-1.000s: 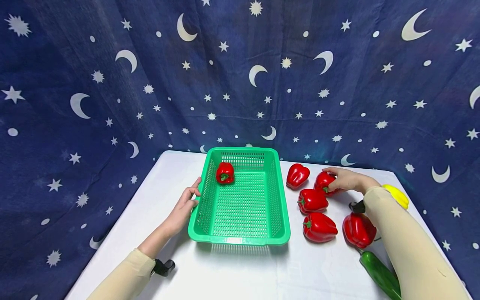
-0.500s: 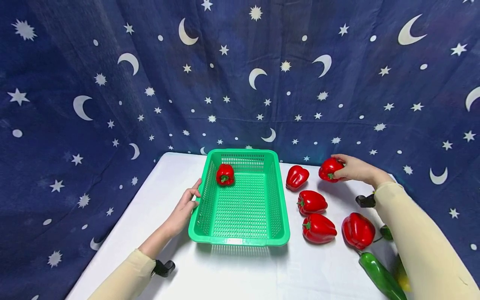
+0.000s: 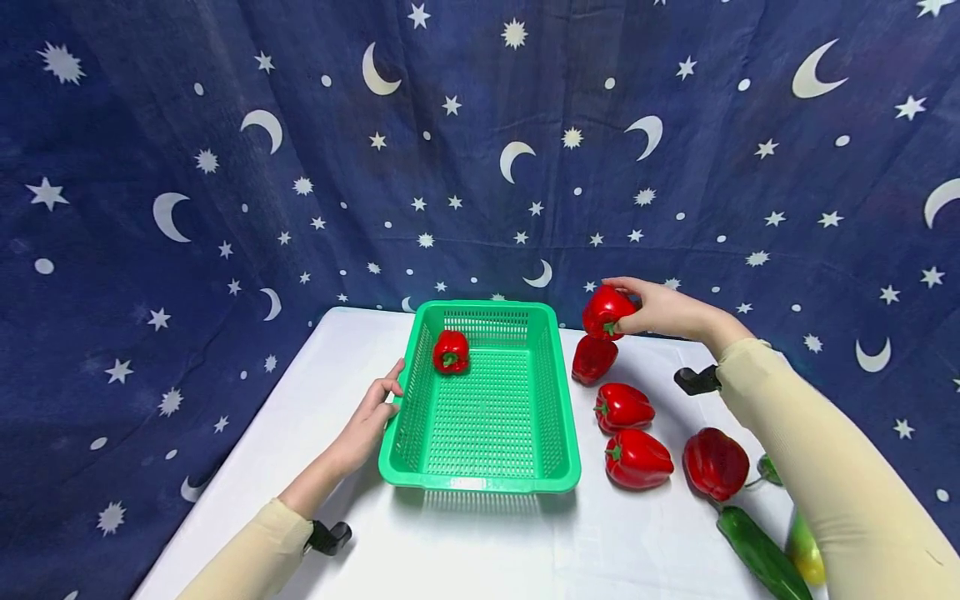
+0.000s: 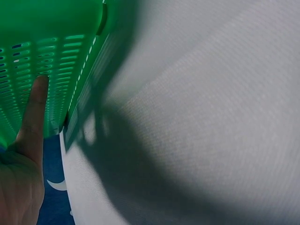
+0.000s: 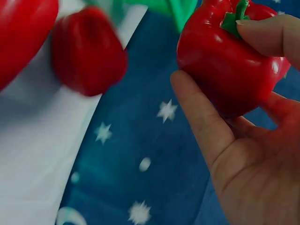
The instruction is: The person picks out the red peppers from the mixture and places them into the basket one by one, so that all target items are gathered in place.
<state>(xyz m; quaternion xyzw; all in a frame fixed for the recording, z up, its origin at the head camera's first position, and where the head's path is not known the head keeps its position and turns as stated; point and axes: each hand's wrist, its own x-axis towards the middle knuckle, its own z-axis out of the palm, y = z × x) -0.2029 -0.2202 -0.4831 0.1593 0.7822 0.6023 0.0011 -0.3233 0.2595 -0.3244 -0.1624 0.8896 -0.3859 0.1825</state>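
In the head view my right hand [image 3: 660, 310] holds a red bell pepper [image 3: 604, 314] in the air, its thumb beside the green stem in the right wrist view and fingers under the body. Another red bell pepper [image 3: 594, 362] lies just below it on the table. My left hand [image 3: 369, 423] grips the left side of a green plastic basket [image 3: 480, 482], with fingers at the rim. One straight finger touches the slotted outer wall [image 4: 51, 56] in the left wrist view. Inside the basket, a red bell pepper [image 3: 451, 353] sits at the back left.
Right of the basket lie more red bell peppers, including a middle one [image 3: 624, 407], a nearer one [image 3: 637, 458] and one farther right [image 3: 716, 464]. A long green pepper [image 3: 761, 552] and a yellow-green vegetable [image 3: 806, 550] lie near my right sleeve. A starry blue cloth [image 3: 480, 167] hangs behind the table.
My right hand has lifted a red bell pepper off the table and carried it left, toward the basket. The left hand stays at the basket's side.
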